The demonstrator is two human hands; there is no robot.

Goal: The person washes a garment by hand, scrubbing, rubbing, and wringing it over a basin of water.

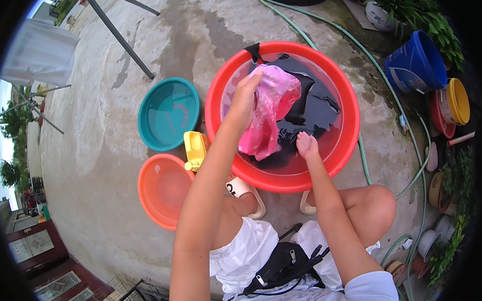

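Note:
My left hand (245, 97) grips a wet pink patterned cloth (269, 111) and lifts it over a large red plastic basin (346, 150). The cloth hangs down to the dark water at its lower end. Just above the water, near the basin's front side, my right hand (306, 145) holds nothing; its fingers lie close together, partly bent. Dark fabric (301, 99) floats and sinks in the water behind it. A black piece of cloth (252, 52) hangs over the basin's back left rim.
Left of the basin stand a teal basin (145, 111) with water, an orange basin (143, 199) and a yellow plastic jug (196, 147). A green hose (402, 104) runs along the right, beside a blue bucket (411, 65) and potted plants. Metal rack legs (119, 35) stand at the upper left.

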